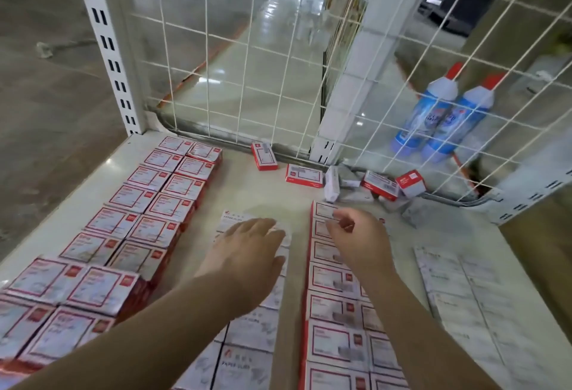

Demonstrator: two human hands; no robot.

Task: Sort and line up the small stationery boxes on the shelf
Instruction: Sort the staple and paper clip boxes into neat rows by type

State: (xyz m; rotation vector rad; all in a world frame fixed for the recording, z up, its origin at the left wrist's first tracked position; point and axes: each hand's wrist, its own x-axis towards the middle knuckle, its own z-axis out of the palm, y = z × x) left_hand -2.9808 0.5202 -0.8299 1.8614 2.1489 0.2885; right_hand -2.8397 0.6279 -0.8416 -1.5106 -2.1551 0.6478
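Observation:
Small red-and-white stationery boxes lie in rows on the white shelf (pixel 247 185). A double row (pixel 148 203) runs along the left. A row of white paper-clip boxes (pixel 247 327) runs down the middle, with my left hand (pixel 247 250) resting flat on its far end, fingers spread. Another red row (pixel 334 303) lies right of centre; my right hand (pixel 356 234) hovers over its far end, fingers curled loosely, and I cannot tell whether it pinches anything. Loose boxes (pixel 303 175) lie scattered by the back mesh, some tipped (pixel 380 185).
White wire mesh (pixel 241 58) closes the shelf's back and right side. Two blue bottles with red caps (pixel 439 114) stand behind the right mesh. Flat white boxes (pixel 464 303) lie at the right front. A slotted upright (pixel 108 45) stands at the left rear corner.

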